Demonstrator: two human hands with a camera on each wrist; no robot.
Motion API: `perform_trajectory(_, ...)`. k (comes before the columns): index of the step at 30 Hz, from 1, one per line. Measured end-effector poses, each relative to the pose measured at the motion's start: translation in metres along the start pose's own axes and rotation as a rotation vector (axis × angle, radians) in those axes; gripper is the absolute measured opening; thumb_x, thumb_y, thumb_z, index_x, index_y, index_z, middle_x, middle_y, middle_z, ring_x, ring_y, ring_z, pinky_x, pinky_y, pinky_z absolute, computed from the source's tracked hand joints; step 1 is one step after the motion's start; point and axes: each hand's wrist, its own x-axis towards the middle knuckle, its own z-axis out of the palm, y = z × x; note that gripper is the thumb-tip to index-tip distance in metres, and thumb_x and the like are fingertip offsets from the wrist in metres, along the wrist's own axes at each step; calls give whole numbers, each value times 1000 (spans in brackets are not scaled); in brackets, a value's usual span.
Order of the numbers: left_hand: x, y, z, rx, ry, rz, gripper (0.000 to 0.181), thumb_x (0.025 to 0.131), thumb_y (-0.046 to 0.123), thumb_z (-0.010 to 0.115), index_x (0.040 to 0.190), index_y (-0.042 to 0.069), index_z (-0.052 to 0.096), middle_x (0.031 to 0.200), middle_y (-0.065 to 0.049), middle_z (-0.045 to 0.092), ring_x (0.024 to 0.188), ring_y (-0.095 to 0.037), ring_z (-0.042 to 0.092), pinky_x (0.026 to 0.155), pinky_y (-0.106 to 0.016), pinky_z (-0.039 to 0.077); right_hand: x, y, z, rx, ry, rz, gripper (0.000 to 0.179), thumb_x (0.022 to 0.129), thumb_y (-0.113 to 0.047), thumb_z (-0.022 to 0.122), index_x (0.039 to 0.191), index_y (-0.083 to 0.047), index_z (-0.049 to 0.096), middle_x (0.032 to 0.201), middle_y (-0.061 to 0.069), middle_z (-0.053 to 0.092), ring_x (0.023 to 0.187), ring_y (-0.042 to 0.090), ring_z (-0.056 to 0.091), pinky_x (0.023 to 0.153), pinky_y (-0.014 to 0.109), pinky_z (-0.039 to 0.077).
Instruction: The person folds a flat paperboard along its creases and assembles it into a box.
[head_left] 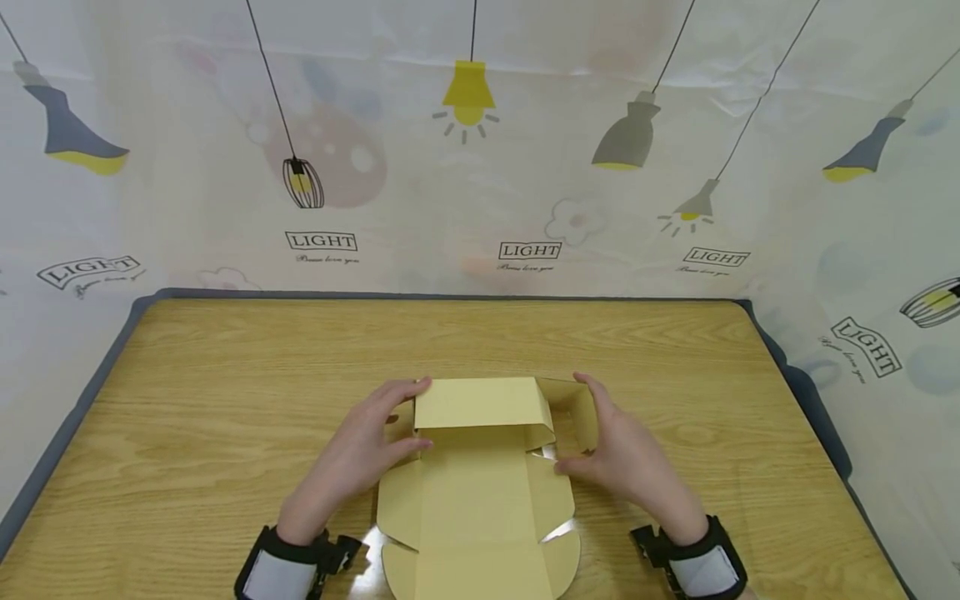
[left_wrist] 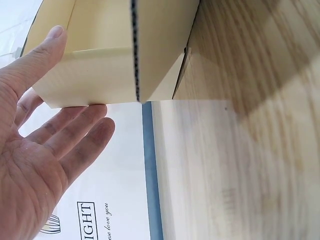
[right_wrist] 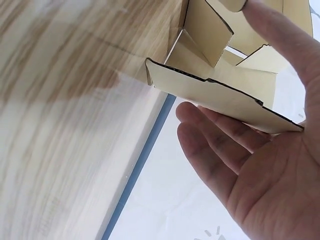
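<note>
A partly folded yellow cardboard box (head_left: 472, 492) lies on the table, its far end raised and folded over, its near part flat with side flaps spread. My left hand (head_left: 367, 437) holds the left side of the raised end between thumb and fingers. In the left wrist view, the thumb (left_wrist: 52, 42) lies on the cardboard while the fingertips touch its outer face. On the other side, my right hand (head_left: 622, 446) grips the upright right side flap (head_left: 583, 412). The right wrist view shows fingers behind this flap (right_wrist: 215, 92) and the thumb over the inner side.
The wooden table (head_left: 247, 358) has a grey-blue edge along its back and sides. Behind it hangs a pale curtain (head_left: 420, 208) printed with lamps. Each wrist wears a black strap (head_left: 281, 567) with a mount.
</note>
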Motion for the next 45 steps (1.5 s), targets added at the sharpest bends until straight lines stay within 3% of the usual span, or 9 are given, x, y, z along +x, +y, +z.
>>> perform_trajectory(8,0,0,0,1,-1,5,75,81,4,87,147,1,53,144,-16,57,130,-37,55,98,-47,56,-2,1,3,-59,40,-46,123,67,-24,99,161,-9,22,68,-1,57,52,8,52,52,32,49)
perform_trajectory(15,0,-1,0,4,0,14,75,81,3,87,148,2,53,144,-16,57,130,-36,55,98,-46,56,-7,8,3,-1,65,-33,125,68,-22,99,165,-16,20,64,-3,51,48,9,45,58,36,51)
perform_trajectory(19,0,-1,0,5,1,19,75,81,3,87,148,1,53,144,-16,56,130,-37,55,98,-46,56,-9,10,3,27,72,-14,119,67,-25,100,161,-12,27,77,6,64,56,11,52,65,40,55)
perform_trajectory(21,0,-1,0,5,1,19,75,81,4,87,148,1,53,144,-16,56,130,-37,55,98,-45,56,-9,11,3,67,61,-9,114,68,-23,99,158,-12,31,77,11,66,55,15,55,59,41,56)
perform_trajectory(27,0,-2,-1,6,-4,18,75,82,4,86,148,1,52,144,-16,56,130,-37,55,98,-45,56,-9,17,5,161,40,-89,87,70,-11,97,145,-7,53,109,13,74,96,33,73,82,45,62)
perform_trajectory(28,0,-2,-1,7,-5,18,75,82,4,86,148,1,52,144,-16,56,131,-37,55,98,-45,56,-9,18,6,149,38,-102,82,70,-12,97,141,-6,56,114,12,73,102,32,71,87,44,61)
perform_trajectory(34,0,-1,-2,11,-14,24,76,82,5,86,149,2,51,145,-16,55,130,-37,55,99,-44,56,-10,18,8,102,-16,-51,80,67,-19,99,130,-4,53,91,2,67,78,14,63,69,35,56)
perform_trajectory(40,0,0,-2,1,-21,17,75,83,5,85,150,3,51,145,-16,55,130,-36,56,99,-44,55,-11,13,14,48,-1,-30,76,66,-16,99,125,-5,52,104,9,70,96,26,68,83,47,58)
perform_trajectory(45,-1,1,-1,2,-23,18,75,82,5,86,150,3,51,144,-16,56,128,-36,57,99,-44,56,-12,10,15,-11,13,-58,79,64,-15,100,125,-2,51,105,12,71,97,32,69,83,50,58)
